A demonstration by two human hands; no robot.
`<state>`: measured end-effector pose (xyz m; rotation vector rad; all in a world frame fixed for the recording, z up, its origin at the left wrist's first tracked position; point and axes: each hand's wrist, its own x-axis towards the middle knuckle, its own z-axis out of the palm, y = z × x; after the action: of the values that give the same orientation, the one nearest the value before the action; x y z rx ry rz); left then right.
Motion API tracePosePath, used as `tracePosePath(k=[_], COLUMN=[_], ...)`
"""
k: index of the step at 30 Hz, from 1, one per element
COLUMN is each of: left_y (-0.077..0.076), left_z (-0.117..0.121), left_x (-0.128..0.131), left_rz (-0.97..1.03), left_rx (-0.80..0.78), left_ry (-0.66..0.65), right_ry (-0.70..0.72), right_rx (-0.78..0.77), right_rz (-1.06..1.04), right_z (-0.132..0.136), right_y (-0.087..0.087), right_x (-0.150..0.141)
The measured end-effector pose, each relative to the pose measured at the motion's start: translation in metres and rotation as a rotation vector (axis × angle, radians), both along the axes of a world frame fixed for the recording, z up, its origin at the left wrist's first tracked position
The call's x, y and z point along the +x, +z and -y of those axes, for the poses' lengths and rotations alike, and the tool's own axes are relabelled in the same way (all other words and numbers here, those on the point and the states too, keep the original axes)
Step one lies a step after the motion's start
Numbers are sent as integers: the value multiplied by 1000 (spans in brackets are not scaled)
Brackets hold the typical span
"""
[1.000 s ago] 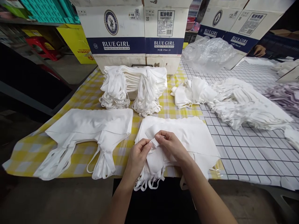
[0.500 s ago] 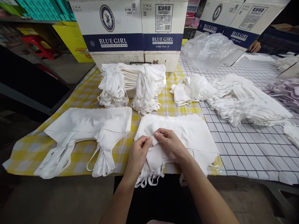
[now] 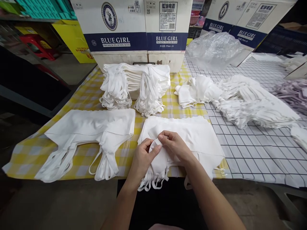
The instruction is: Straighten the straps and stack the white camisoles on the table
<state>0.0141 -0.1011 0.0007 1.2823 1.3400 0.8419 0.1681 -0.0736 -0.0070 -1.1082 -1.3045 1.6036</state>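
A pile of white strapped tops [image 3: 199, 134] lies flat at the table's front edge, its straps hanging over the edge. Over its left part, my left hand [image 3: 145, 156] and my right hand [image 3: 174, 145] meet, pinching the folded fabric of the uppermost top between thumbs and fingertips. What lies inside the pinched fold is hidden. Left of my hands is a smaller pile of the same white tops [image 3: 93, 126], straps toward me. Farther back, a tall stack of folded white tops [image 3: 136, 80] has its straps bunched in two hanging clusters.
A white and blue beer carton [image 3: 134, 28] stands behind the tall stack, another carton [image 3: 240, 25] at back right. Crumpled clear plastic [image 3: 213, 51] lies between them. More white garments [image 3: 256, 102] and purplish ones [image 3: 292, 94] cover the right side. A red stool [image 3: 38, 46] is at left.
My left thumb and fingers have shifted on the fabric, and a small flap now shows between them. My right hand stays nearly still. A person's hand at the far right has gone from view.
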Motion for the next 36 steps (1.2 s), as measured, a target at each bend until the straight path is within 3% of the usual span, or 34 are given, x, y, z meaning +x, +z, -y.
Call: tracePosePath(k=[13, 22, 25, 31, 36], left_y=[-11, -7, -9, -12, -14], left_z=[-3, 0, 2, 7, 11], left_x=[-2, -7, -7, -2, 1], left_rz=[130, 106, 85, 21, -58], left_rx=[32, 9, 23, 138, 216], left_ry=[96, -48, -3, 173, 231], right_ry=[-12, 4, -34, -244, -286], right_rx=[4, 20, 160, 726, 852], right_rz=[63, 33, 189, 731, 858], right_z=[1, 3, 14, 51, 68], right_y=[3, 8, 14, 6, -14], right_x=[-1, 1, 3, -2, -10])
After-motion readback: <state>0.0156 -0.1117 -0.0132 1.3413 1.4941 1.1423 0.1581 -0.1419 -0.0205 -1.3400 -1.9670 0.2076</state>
